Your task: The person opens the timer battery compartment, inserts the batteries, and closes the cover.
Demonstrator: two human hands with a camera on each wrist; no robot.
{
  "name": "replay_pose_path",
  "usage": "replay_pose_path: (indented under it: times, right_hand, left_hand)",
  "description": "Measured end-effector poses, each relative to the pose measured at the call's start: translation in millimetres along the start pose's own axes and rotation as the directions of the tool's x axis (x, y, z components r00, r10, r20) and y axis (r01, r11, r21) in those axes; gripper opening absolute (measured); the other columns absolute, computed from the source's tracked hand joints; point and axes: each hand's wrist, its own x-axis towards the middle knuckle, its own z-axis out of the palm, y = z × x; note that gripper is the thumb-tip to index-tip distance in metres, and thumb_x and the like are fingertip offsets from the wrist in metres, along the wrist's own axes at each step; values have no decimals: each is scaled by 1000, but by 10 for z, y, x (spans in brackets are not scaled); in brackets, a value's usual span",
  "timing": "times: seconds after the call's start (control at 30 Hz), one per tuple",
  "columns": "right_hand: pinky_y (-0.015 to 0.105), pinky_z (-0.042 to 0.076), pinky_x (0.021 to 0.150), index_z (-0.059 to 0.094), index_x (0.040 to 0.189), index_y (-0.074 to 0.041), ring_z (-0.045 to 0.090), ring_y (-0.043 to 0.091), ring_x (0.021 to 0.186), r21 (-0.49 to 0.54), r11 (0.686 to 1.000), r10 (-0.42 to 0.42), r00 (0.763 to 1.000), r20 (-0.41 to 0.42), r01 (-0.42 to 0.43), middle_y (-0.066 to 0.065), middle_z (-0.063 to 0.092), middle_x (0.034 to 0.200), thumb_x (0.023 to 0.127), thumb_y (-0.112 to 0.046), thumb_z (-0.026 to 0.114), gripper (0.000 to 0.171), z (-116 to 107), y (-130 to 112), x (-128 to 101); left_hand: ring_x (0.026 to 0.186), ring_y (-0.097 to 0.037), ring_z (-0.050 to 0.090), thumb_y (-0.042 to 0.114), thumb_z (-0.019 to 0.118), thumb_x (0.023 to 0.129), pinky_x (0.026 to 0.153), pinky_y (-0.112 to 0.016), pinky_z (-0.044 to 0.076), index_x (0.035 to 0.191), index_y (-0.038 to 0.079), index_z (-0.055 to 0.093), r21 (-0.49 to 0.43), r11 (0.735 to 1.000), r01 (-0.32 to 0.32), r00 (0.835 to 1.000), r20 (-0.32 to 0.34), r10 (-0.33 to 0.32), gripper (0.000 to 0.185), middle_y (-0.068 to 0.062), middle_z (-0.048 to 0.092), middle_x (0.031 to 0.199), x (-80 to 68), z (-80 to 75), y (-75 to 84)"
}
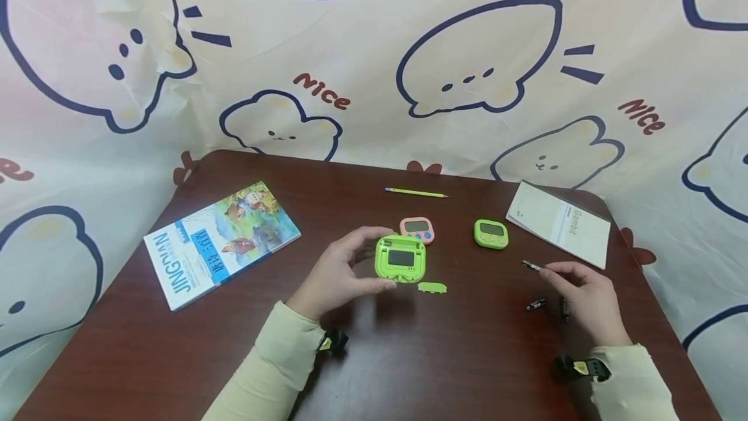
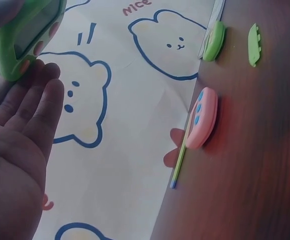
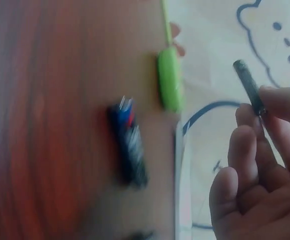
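Observation:
My left hand [image 1: 345, 275] grips a green digital timer [image 1: 400, 258] by its edges, raised above the table. Its back, with the battery recess uncovered, faces the head camera; the left wrist view catches its screen and pink buttons. A small green battery cover [image 1: 432, 288] lies on the table just beyond it to the right. Between thumb and fingertips, my right hand [image 1: 590, 301] pinches the end of a slim battery [image 3: 247, 84], held up off the table. Two more dark batteries lie under that hand, one [image 1: 535, 305] in front of the fingers and one [image 1: 564, 310] partly hidden.
Behind the held timer lies a pink timer [image 1: 417, 229], and another green timer [image 1: 491, 234] lies to its right. A yellow-green pencil [image 1: 416, 193] rests near the back edge. An illustrated book [image 1: 222, 245] is at left, a pale notebook [image 1: 559, 224] at right.

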Motion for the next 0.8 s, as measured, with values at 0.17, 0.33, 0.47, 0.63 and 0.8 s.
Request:
replay_pose_path:
  times: [0.17, 0.33, 0.47, 0.63, 0.8]
  right_hand:
    - [28, 42, 52, 75, 109, -11, 52, 13, 69, 62, 995, -80, 997, 0, 80, -12, 70, 91, 92, -40, 73, 34, 96, -221, -31]
    - [20, 47, 66, 75, 110, -11, 60, 9, 82, 133, 980, -153, 988, 14, 150, -8, 73, 95, 93, -34, 73, 28, 199, -484, -80]
    - [18, 51, 71, 75, 111, -10, 63, 8, 86, 216, 957, -200, 980, 17, 191, -7, 74, 97, 93, -28, 75, 26, 265, -740, -124]
    - [18, 54, 70, 76, 107, -7, 65, 10, 85, 348, 897, -283, 959, -21, 272, -5, 74, 95, 89, -15, 78, 20, 357, -1100, -234]
    - [20, 55, 65, 77, 102, -9, 64, 13, 77, 398, 834, -393, 918, -61, 383, 0, 74, 93, 86, -6, 80, 17, 463, -1402, -374]
  left_hand:
    - [120, -16, 61, 14, 91, 74, 103, -30, 50, 137, 17, 57, -26, 1000, -6, 1000, 15, 6, 72, 3, 61, 131, -9, 61, -10]
    - [119, -16, 62, 11, 91, 74, 102, -31, 51, 138, 14, 56, -55, 998, -19, 1000, 14, 19, 73, 2, 61, 132, -1, 124, -21]
    - [118, -16, 62, 10, 91, 73, 101, -31, 51, 139, 12, 55, -70, 997, -20, 1000, 11, 20, 74, 1, 61, 132, 6, 153, -12]
    - [117, -17, 63, 7, 90, 73, 100, -31, 52, 138, 9, 55, -93, 995, -31, 1000, 2, 31, 74, 0, 61, 131, 7, 158, -8]
    - [116, -19, 64, 8, 90, 74, 100, -32, 52, 138, 9, 55, -95, 995, -37, 999, -2, 37, 73, -1, 62, 130, 1, 153, -14]
